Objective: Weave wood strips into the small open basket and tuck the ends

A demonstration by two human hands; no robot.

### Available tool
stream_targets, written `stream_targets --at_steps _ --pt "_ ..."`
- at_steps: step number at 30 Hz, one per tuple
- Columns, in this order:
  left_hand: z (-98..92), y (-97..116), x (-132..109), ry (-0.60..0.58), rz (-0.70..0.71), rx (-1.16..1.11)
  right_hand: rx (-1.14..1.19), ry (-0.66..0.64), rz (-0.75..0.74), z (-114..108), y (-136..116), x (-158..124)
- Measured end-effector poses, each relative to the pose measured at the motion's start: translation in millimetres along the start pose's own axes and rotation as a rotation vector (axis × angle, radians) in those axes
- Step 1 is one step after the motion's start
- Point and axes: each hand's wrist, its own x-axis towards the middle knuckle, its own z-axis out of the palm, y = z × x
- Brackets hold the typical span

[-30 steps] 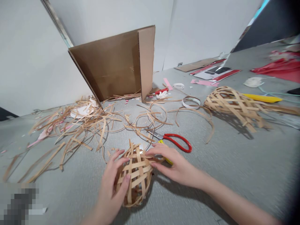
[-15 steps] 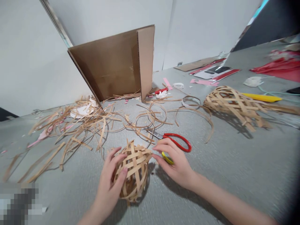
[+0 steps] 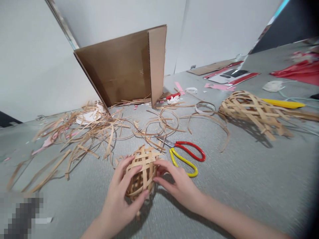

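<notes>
A small round ball woven from flat tan strips rests at the front middle of the grey table, with open gaps in its weave. My left hand curves around its left side, fingers on top and thumb at the lower front. At its right side, my right hand touches the weave with thumb and fingertips; some of those fingertips are hidden by the strips. Just beyond my right hand lie scissors with one red and one yellow handle, blades pointing to the far left.
Loose tan strips are strewn from the left to the middle. An upright cardboard box stands behind them. To the right lies a larger woven piece beside a yellow tool. A tape roll sits between.
My right hand has moved left from the strip end onto the ball's right side, uncovering the scissors' yellow handle. The ball has turned slightly, and my left thumb has shifted lower on it.
</notes>
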Motion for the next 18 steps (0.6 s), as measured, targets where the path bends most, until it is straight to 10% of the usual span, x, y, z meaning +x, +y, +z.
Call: stream_targets --at_steps 18 --pt "-1.7 -7.6 1.2 0.054 -0.112 -0.154 0.061 0.160 0.009 1.2 4.6 1.1"
